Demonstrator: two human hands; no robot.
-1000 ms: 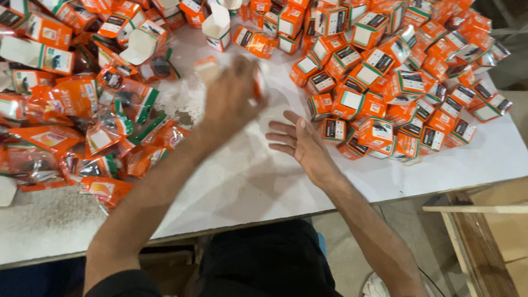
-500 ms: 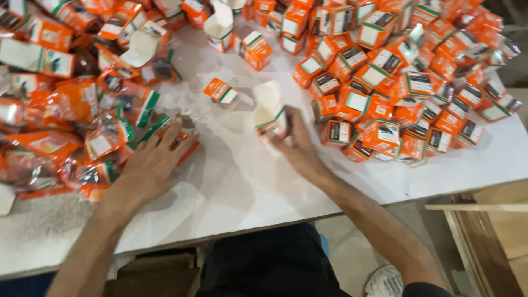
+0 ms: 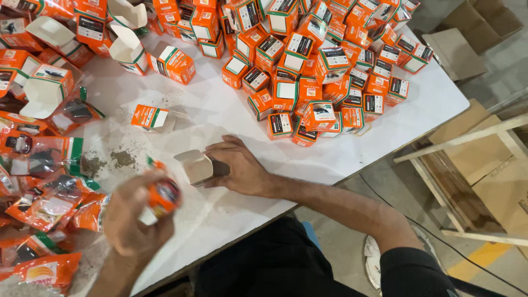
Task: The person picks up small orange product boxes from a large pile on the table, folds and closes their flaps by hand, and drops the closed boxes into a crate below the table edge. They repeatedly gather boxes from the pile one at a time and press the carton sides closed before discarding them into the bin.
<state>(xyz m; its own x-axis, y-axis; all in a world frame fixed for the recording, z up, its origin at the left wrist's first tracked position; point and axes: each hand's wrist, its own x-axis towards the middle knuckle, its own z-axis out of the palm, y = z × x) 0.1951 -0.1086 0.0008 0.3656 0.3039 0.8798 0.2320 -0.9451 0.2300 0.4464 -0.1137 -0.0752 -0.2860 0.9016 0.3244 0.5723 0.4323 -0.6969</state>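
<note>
Open carton, 1 only, lay on its side on the white table, gripped by the right hand, fingers curled round it, flaps gaping leftward. 1 orange packet, blurred, pinched in the left hand. Beyond the right hand: 1 lone orange box and a heap of boxes, too many to count.

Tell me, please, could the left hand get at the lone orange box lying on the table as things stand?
Probably not freely: the left hand already grips an orange packet, though bare table leads to the lone box.
</note>
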